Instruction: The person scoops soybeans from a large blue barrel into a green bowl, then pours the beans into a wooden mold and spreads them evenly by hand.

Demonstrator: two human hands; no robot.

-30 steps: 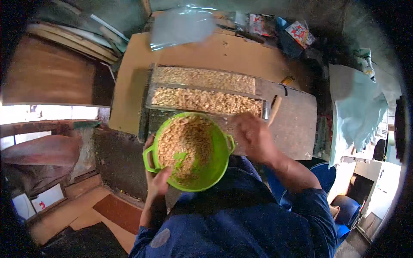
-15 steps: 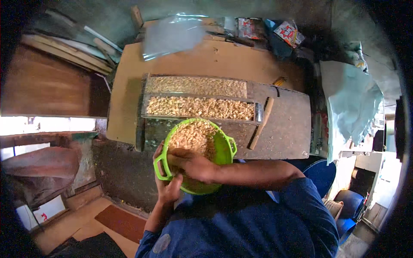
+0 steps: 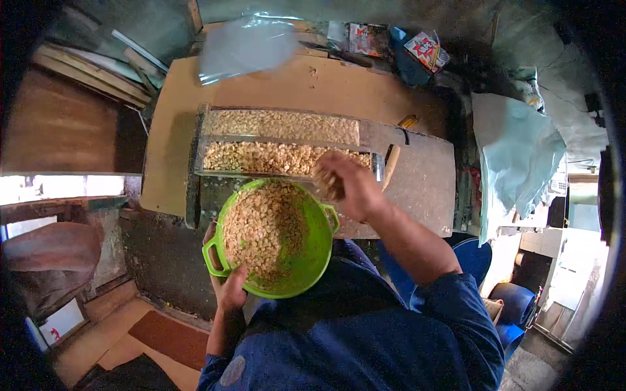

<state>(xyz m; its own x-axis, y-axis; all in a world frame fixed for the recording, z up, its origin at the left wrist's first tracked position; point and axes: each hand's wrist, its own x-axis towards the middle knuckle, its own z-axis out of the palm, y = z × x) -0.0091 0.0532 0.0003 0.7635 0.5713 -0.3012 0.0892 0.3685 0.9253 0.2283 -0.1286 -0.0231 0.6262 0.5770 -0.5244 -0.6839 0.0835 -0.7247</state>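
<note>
My left hand grips the rim of a lime-green plastic bowl beside its left handle, thumb on top and fingers hidden underneath. Loose tan pieces, like split nuts or beans, fill mostly the bowl's left and far side. My right hand, fingers curled round a handful of these pieces, is over the right end of a long narrow trough. That trough is filled with similar pieces. Behind it lies a parallel strip of pieces under a clear, shiny cover.
A rounded wooden stick lies right of the trough, partly behind my right hand. At the back of the worktable are clear plastic sheets and red-and-white packets. A pale blue-green sheet hangs at the right.
My right hand has come out of the bowl with a handful of pieces and moved right and away, over the trough's end. More of the bowl's contents now show; the whole view has shifted slightly.
</note>
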